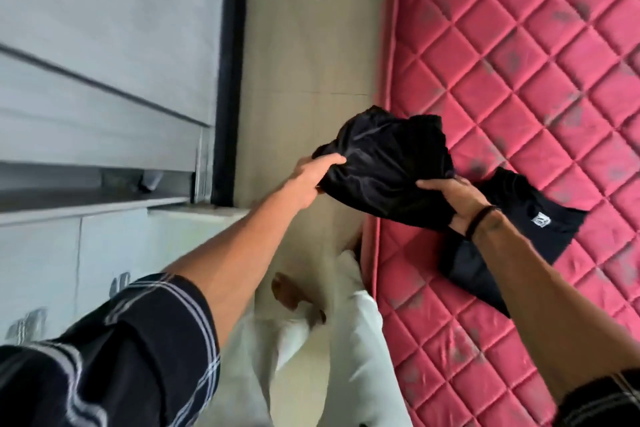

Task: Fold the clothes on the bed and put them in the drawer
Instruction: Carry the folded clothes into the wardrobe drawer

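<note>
A folded black garment (384, 163) is held in the air over the left edge of the pink quilted mattress (540, 55). My left hand (311, 180) grips its left end with curled fingers. My right hand (453, 198) grips its right end, thumb on top, with a dark band on the wrist. A second black garment (526, 218) with a small white label lies flat on the mattress, partly under my right forearm. At the left, a pale grey drawer unit has an open drawer (104, 184); little of its inside shows.
A strip of beige floor (304, 45) runs between the grey unit and the mattress. Lower cabinet fronts with metal handles (119, 282) sit at lower left. My legs in white trousers (346, 340) stand on the floor by the mattress edge.
</note>
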A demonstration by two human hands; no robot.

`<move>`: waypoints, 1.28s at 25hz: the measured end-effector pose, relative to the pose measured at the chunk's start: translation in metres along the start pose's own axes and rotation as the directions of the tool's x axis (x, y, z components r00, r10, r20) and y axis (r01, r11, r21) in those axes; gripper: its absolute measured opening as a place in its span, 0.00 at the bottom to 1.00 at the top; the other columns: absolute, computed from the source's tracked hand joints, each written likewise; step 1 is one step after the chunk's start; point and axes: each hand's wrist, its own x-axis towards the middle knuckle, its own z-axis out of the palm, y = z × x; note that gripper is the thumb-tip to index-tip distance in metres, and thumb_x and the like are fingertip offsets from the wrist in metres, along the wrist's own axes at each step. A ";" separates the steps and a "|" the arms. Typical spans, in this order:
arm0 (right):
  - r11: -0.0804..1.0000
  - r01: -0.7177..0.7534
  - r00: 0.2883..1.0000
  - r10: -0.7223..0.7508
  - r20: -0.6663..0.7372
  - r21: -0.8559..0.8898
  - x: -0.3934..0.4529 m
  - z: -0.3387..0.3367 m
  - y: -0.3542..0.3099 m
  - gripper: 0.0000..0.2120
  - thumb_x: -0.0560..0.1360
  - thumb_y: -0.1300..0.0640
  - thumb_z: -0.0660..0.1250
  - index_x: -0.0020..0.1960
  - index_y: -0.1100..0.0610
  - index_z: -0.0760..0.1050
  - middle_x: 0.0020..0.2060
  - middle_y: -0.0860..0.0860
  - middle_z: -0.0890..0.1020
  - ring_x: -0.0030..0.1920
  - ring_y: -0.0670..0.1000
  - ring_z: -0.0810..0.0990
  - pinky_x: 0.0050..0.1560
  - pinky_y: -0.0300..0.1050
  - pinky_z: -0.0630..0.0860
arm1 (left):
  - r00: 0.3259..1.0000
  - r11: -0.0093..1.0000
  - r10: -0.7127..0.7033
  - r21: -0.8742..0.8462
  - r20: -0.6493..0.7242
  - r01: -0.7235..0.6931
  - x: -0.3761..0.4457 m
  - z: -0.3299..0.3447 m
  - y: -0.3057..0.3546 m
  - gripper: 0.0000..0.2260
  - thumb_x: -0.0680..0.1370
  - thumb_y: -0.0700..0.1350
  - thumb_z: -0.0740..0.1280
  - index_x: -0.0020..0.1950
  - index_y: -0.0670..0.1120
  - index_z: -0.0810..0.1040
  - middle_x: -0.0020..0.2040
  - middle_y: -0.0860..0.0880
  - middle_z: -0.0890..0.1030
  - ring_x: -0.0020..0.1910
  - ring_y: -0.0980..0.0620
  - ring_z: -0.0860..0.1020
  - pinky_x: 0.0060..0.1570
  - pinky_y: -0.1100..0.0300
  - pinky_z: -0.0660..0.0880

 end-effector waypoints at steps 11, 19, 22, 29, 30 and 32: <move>0.659 0.077 0.917 0.248 0.313 -0.748 -0.085 0.272 0.101 0.12 0.77 0.67 0.70 0.60 0.62 0.78 0.37 0.55 0.85 0.30 0.51 0.83 0.26 0.42 0.78 | 0.971 0.723 -0.124 -0.688 -0.206 -0.053 -0.093 -0.288 -0.230 0.04 0.76 0.33 0.71 0.46 0.41 0.82 0.38 0.44 0.84 0.37 0.48 0.83 0.37 0.58 0.80; 0.159 0.365 0.766 0.509 0.393 -0.917 -0.038 0.503 0.224 0.12 0.78 0.68 0.68 0.58 0.57 0.78 0.38 0.55 0.85 0.32 0.52 0.85 0.30 0.42 0.80 | 0.838 0.427 -0.401 -0.884 -0.371 -0.188 -0.078 -0.398 -0.382 0.08 0.77 0.36 0.73 0.55 0.42 0.80 0.49 0.43 0.84 0.46 0.49 0.82 0.41 0.57 0.79; 0.023 0.479 0.753 0.503 0.424 -0.877 0.033 0.562 0.286 0.14 0.77 0.71 0.67 0.59 0.58 0.78 0.42 0.59 0.84 0.32 0.53 0.85 0.30 0.44 0.81 | 0.803 0.395 -0.424 -0.883 -0.419 -0.253 -0.005 -0.428 -0.418 0.08 0.78 0.36 0.72 0.54 0.44 0.78 0.45 0.46 0.82 0.43 0.52 0.81 0.37 0.61 0.79; -0.389 0.726 0.685 0.324 0.653 -0.568 0.202 0.598 0.400 0.26 0.76 0.66 0.70 0.71 0.53 0.74 0.61 0.53 0.81 0.60 0.55 0.79 0.60 0.46 0.73 | 0.748 0.559 -0.398 -0.787 -0.532 -0.262 0.189 -0.432 -0.513 0.20 0.76 0.37 0.75 0.66 0.49 0.78 0.59 0.47 0.84 0.56 0.47 0.83 0.61 0.51 0.80; -0.437 0.691 0.713 0.278 0.644 -0.576 0.222 0.591 0.408 0.26 0.76 0.65 0.70 0.73 0.55 0.72 0.62 0.55 0.80 0.61 0.57 0.79 0.59 0.46 0.73 | 0.756 0.575 -0.415 -0.790 -0.507 -0.214 0.207 -0.423 -0.522 0.22 0.76 0.37 0.74 0.68 0.49 0.77 0.60 0.46 0.83 0.56 0.46 0.83 0.60 0.49 0.80; -0.520 0.599 0.785 0.231 0.574 -0.609 0.246 0.572 0.418 0.30 0.76 0.61 0.71 0.76 0.56 0.68 0.67 0.59 0.77 0.65 0.61 0.78 0.63 0.51 0.75 | 0.783 0.575 -0.459 -0.812 -0.420 -0.098 0.223 -0.404 -0.532 0.26 0.77 0.38 0.74 0.72 0.50 0.71 0.63 0.43 0.81 0.58 0.43 0.82 0.58 0.46 0.81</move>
